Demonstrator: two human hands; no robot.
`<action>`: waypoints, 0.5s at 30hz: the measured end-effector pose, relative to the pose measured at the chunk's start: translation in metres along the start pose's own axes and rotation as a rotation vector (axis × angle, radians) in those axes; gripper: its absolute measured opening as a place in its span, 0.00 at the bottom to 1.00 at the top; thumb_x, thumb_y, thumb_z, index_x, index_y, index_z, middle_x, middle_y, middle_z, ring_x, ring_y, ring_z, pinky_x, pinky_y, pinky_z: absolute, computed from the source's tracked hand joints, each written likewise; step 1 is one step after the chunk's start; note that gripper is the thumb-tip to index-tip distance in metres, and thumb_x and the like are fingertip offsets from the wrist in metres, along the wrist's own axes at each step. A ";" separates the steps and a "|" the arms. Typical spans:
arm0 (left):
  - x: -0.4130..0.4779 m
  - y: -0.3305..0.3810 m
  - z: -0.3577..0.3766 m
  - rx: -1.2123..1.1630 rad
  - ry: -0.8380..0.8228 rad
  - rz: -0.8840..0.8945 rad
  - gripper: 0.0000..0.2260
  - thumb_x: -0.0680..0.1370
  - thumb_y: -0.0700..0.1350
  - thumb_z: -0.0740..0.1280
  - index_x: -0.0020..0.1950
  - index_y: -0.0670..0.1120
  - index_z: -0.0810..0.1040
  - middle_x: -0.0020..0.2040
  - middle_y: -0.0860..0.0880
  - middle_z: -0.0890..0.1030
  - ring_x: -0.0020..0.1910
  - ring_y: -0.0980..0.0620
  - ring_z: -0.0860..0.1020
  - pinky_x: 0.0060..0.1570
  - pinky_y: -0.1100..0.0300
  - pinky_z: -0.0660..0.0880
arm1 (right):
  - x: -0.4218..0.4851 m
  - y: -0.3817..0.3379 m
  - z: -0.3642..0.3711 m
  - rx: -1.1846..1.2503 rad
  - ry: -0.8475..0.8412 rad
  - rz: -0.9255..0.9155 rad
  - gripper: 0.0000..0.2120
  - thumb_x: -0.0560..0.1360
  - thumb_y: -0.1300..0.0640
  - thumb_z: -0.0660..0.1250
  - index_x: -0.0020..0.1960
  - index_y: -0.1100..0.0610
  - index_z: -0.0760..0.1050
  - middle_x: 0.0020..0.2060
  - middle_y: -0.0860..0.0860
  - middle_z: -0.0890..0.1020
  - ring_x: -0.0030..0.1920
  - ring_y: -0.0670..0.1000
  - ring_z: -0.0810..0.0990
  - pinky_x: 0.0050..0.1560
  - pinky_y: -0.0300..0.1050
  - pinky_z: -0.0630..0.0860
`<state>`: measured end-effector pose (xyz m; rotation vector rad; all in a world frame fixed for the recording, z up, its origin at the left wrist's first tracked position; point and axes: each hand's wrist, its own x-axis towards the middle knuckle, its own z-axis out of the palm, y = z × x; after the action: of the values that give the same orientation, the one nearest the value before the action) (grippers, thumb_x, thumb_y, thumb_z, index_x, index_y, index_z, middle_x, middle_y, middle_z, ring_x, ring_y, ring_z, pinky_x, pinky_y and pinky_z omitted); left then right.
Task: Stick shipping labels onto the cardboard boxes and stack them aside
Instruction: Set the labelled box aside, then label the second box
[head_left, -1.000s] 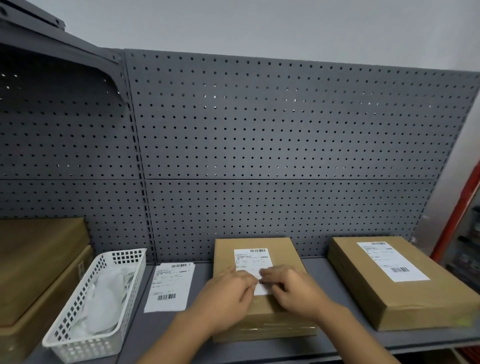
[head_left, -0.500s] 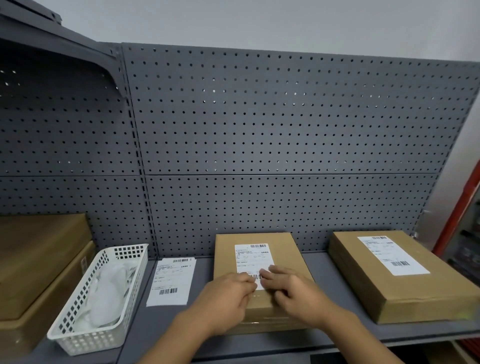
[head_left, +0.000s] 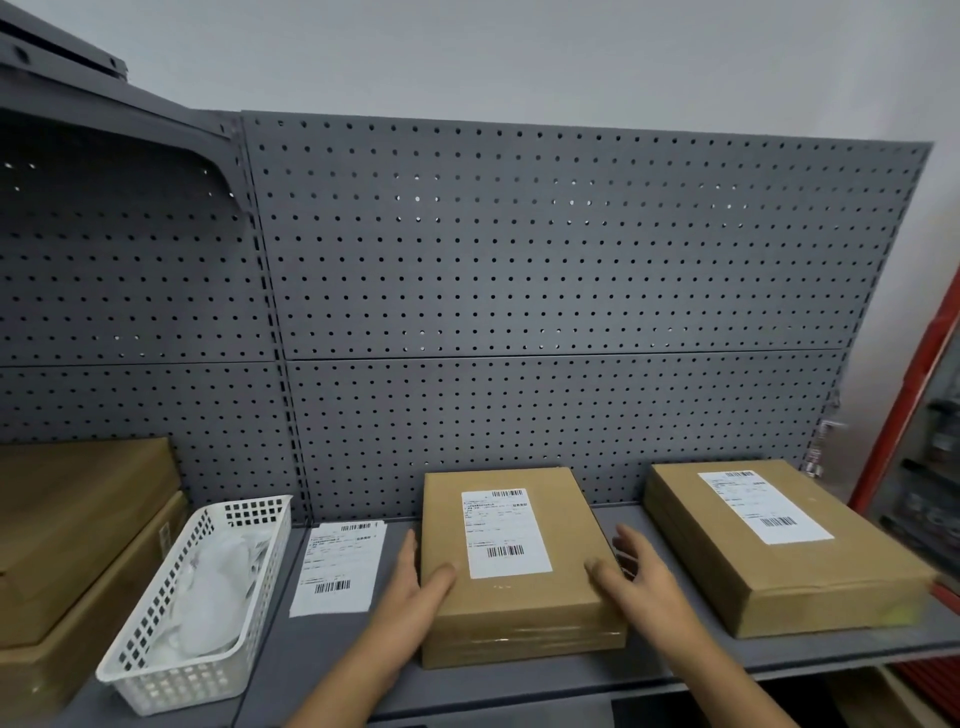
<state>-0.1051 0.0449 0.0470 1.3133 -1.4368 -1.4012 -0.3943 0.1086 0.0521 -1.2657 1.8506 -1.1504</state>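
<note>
Brown cardboard sits between the two hands. Left hand (head_left: 415, 587): fingers straight, flat along the left side wall of the middle box (head_left: 519, 613), thumb laid over the top near-left edge. Right hand (head_left: 639, 582): fingers straight and spread along the box's right side, thumb on the top near-right corner. It is blurred, so I cannot tell if the fingers touch the wall. Neither hand is curled round anything; the hands are apart with the box between them.

The box lies flat on the grey shelf (head_left: 519, 686), long side running away from the hands. Stuck label (head_left: 505, 532) on the box top, just beyond both thumbs: white, lying flat, barcodes at far and near ends.

Just left of the left hand, a loose label (head_left: 340, 566) lies flat on the shelf, not touching the box. Further left is a white plastic basket (head_left: 176, 686), angled, with white crumpled stuff (head_left: 208, 597) inside; cannot tell what it is. Beyond the basket, far left, brown boxes (head_left: 78, 519) are stacked.

Right of the right hand, near but apart, a labelled box (head_left: 857, 561) lies flat on the same shelf with its own label (head_left: 763, 506) on top.

Grey pegboard (head_left: 519, 260) stands behind everything. Red upright (head_left: 904, 405) at far right.
</note>
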 end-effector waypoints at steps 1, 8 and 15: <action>-0.001 0.001 0.001 -0.011 -0.015 -0.006 0.33 0.82 0.49 0.69 0.83 0.57 0.56 0.69 0.61 0.75 0.63 0.62 0.77 0.64 0.60 0.71 | 0.000 -0.001 0.001 0.043 0.001 0.037 0.37 0.77 0.46 0.73 0.80 0.53 0.61 0.73 0.52 0.72 0.71 0.52 0.72 0.71 0.51 0.70; -0.009 -0.001 0.004 -0.248 -0.015 -0.120 0.33 0.73 0.52 0.77 0.76 0.54 0.69 0.58 0.53 0.87 0.56 0.52 0.86 0.57 0.54 0.80 | -0.010 -0.008 0.010 0.327 -0.038 0.213 0.17 0.80 0.50 0.69 0.66 0.55 0.75 0.58 0.49 0.81 0.57 0.51 0.80 0.52 0.45 0.74; -0.010 0.005 0.011 -0.335 -0.040 -0.127 0.20 0.80 0.41 0.68 0.70 0.56 0.76 0.57 0.48 0.88 0.55 0.45 0.86 0.52 0.51 0.81 | -0.007 -0.007 0.023 0.398 -0.038 0.259 0.12 0.81 0.49 0.64 0.56 0.55 0.81 0.53 0.56 0.85 0.55 0.58 0.80 0.50 0.49 0.71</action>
<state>-0.1142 0.0565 0.0521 1.1803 -1.0981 -1.6763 -0.3698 0.1070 0.0487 -0.7939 1.5980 -1.2601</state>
